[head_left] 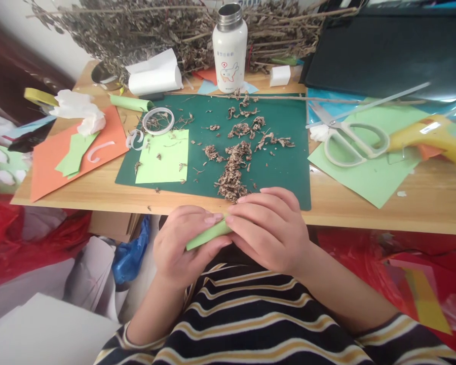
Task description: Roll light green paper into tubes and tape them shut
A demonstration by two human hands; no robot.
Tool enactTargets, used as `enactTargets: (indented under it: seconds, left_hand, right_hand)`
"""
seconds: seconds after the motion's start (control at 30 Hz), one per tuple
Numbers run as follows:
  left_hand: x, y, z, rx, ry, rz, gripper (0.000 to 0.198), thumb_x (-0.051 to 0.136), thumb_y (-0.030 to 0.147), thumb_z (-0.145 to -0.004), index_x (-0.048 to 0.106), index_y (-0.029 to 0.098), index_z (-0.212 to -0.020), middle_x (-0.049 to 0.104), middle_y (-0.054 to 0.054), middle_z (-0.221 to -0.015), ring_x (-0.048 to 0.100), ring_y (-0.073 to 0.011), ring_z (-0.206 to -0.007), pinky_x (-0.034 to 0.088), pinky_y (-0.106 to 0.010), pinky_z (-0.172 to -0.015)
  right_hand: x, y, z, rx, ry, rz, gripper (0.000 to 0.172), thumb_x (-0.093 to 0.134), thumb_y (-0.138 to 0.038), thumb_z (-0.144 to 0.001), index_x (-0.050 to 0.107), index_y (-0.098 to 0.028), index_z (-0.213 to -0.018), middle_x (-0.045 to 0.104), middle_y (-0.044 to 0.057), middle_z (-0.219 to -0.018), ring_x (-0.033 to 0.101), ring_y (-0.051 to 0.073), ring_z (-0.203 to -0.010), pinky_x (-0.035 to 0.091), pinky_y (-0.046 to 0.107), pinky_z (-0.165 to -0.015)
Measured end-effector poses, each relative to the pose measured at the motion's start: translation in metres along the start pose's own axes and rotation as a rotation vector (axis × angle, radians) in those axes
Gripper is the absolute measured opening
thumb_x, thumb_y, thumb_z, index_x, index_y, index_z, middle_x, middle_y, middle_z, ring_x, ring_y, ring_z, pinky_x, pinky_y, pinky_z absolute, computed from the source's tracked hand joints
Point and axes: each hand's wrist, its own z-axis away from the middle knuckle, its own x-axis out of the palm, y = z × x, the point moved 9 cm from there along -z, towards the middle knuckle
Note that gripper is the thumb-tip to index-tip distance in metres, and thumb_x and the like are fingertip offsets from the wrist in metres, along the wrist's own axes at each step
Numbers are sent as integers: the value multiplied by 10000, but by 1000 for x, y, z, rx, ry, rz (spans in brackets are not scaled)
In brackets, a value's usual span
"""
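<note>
A piece of light green paper, rolled or folded narrow, is between my two hands at the table's front edge. My left hand is closed around its left part, thumb below and fingers on top. My right hand closes over its right end, which its fingers hide. Just beyond my right fingers lies a heap of crumbled dry brown leaves on the green cutting mat. A light green paper square with leaf bits rests on the mat's left side, under a roll of white tape.
Scissors and a yellow glue gun lie on green paper at right. A white bottle, uncapped, stands behind the mat before dried branches. Orange paper lies left, near a green paper roll.
</note>
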Motion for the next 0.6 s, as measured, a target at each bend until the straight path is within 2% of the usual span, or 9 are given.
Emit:
enactTargets:
  seconds: [0.1, 0.27, 0.43, 0.53, 0.6]
  left_hand:
    - [-1, 6, 1, 106, -36, -9, 451, 697, 141, -668, 528, 207, -1081, 669, -28, -857, 593, -159, -805, 508, -320, -709]
    - [0, 18, 0, 253, -92, -2, 516, 701, 117, -654, 486, 166, -1121, 653, -55, -909, 594, -163, -842, 529, -317, -705]
    - [-2, 17, 0, 187, -16, -136, 355, 696, 215, -678, 557, 133, -994, 624, -77, -935, 601, -162, -846, 526, -298, -724]
    - [-2, 12, 4, 131, -25, -193, 311, 686, 228, -691, 581, 138, -969, 634, -67, -935, 609, -147, -814, 530, -258, -691]
    - [-3, 12, 8, 161, -24, -215, 309, 688, 234, -690, 590, 154, -972, 640, -49, -918, 614, -136, -792, 533, -236, -679]
  right_hand:
    - [0, 1, 0, 1, -35, 31, 230, 648, -216, -706, 589, -197, -928, 696, -20, -869, 609, 151, -848, 421, 348, -824]
    - [-12, -3, -4, -5, 34, 31, 89, 549, -163, -764, 609, -204, -814, 698, -32, -787, 611, 130, -760, 409, 355, -784]
    - [-14, -5, -5, -3, 63, 76, 116, 500, -163, -794, 596, -224, -769, 689, -50, -764, 606, 122, -750, 382, 374, -806]
    - [-13, -4, -3, -6, 58, 86, 100, 518, -166, -783, 593, -223, -749, 688, -54, -751, 604, 121, -740, 358, 393, -844]
    - [-12, -2, -3, -2, 42, 84, 62, 556, -173, -761, 588, -224, -743, 690, -58, -756, 603, 125, -743, 344, 403, -876]
